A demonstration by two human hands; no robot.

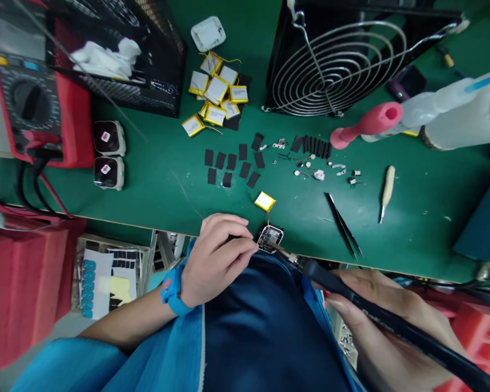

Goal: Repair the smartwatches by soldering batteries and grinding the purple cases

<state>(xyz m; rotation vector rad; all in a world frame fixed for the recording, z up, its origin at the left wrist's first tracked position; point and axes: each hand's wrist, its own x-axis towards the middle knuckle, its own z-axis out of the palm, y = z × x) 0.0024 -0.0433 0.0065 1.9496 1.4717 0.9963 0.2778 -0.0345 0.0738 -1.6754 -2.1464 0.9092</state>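
Note:
A small open device case [270, 238] with a circuit board inside lies at the bench's near edge. Thin wires join it to a yellow-edged battery [265, 201] just beyond. My left hand [222, 253], with a blue wrist strap, has its thumb and fingertips pinched together at the left edge of the case; whatever lies between them is too small to tell. In my right hand [392, 316] is a black soldering iron [326, 277], held like a pen. Its metal tip reaches into the case, over the board.
Several batteries [216, 90] are piled at the back, near a wire-guarded fan [326, 86]. Black pads [231, 161] and small parts [319, 174] lie mid-bench. Tweezers [343, 224] and a pale-handled tool [387, 193] are at right. A red multimeter [75, 125] stands left, beside two watch-like devices [108, 173].

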